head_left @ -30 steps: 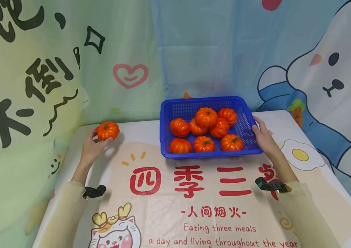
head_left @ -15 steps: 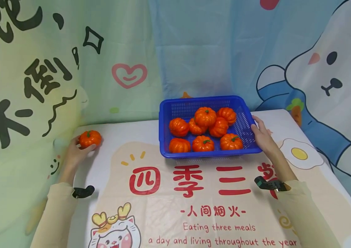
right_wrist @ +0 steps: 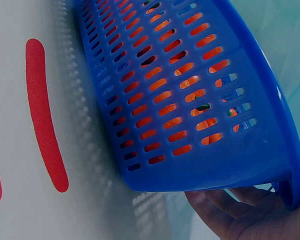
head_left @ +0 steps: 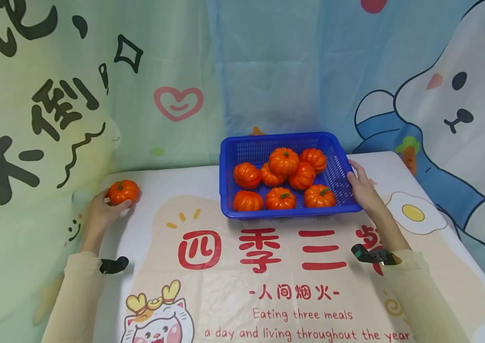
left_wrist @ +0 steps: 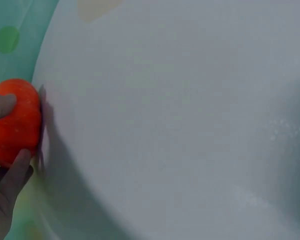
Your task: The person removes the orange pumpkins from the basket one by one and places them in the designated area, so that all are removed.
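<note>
At the table's far left corner my left hand [head_left: 102,208] holds a small orange pumpkin [head_left: 123,192] between thumb and fingers. In the left wrist view that pumpkin [left_wrist: 21,120] sits low over the white tabletop, close to its shadow. My right hand [head_left: 364,190] grips the right end of a blue plastic basket [head_left: 247,216], thumb over the rim. Several orange pumpkins [head_left: 284,162] lie inside, some stacked on others. Through the slotted wall [right_wrist: 190,165] in the right wrist view their orange shows, while the fingers of the right hand [right_wrist: 260,215] reach under the basket's end.
A printed cloth [head_left: 268,286] with red characters covers the table. Behind the table hangs a patterned curtain [head_left: 268,71], close to the basket's back. Another curtain [head_left: 32,238] borders the left edge beside the left hand.
My left hand has carried the pumpkin left and slightly down to the table's left corner, then nearly stopped over the last half second. The right hand and basket stay in place.
</note>
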Motion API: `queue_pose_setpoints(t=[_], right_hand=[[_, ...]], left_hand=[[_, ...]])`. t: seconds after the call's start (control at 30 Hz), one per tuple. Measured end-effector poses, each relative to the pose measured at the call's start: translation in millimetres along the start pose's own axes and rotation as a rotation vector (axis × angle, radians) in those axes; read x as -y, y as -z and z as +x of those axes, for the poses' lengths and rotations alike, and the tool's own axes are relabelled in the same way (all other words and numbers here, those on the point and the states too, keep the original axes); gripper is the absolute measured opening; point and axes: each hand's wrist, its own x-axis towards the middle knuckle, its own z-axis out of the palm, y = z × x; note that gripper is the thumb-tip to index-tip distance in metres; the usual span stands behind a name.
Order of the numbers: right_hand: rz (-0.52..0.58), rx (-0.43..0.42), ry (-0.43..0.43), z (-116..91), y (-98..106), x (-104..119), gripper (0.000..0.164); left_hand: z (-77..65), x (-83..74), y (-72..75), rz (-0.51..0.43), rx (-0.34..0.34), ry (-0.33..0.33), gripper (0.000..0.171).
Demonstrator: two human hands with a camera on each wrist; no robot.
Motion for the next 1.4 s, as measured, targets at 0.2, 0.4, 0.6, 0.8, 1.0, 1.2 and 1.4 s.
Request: queue_pose_setpoints(t=[0.2,0.4,0.6,0.8,1.0,1.2,1.4], right_hand=[[-0.004,0.000,0.014,-1,-2,-2,0.062],[-0.020,0.002,0.021,1,-2,-3,0.063],[-0.020,0.005,0.013,1,-2,-2,0.063],[-0.009,0.005,0.005,1,-1,-2,0.063],[-0.009,0.010,0.008,0,-2,-3,0.063],[-0.014,0.010,0.005,0,-2,-2,0.063],[-0.013,0.009,0.012,0,-1,-2,0.064]], left_hand=[[-2.7,1.0,0.9,0.021,0.005,-0.023,0.085],[-3.1,4.6,0.8,0.042,0.009,-0.027,0.088],[-3.4,1.7,1.9,0.037,0.029,-0.012,0.100],[-12.3,-8.3,5.5,-0.080,-0.008,-0.051,0.106],[-35.3,-17.9,8.6,-0.117,-0.087,-0.112,0.100],[-69.4,-31.7,4.0,-0.130,-0.091,-0.257,0.090],[-103.5,-50.1,-16.4,-0.146,0.009,-0.356,0.086]])
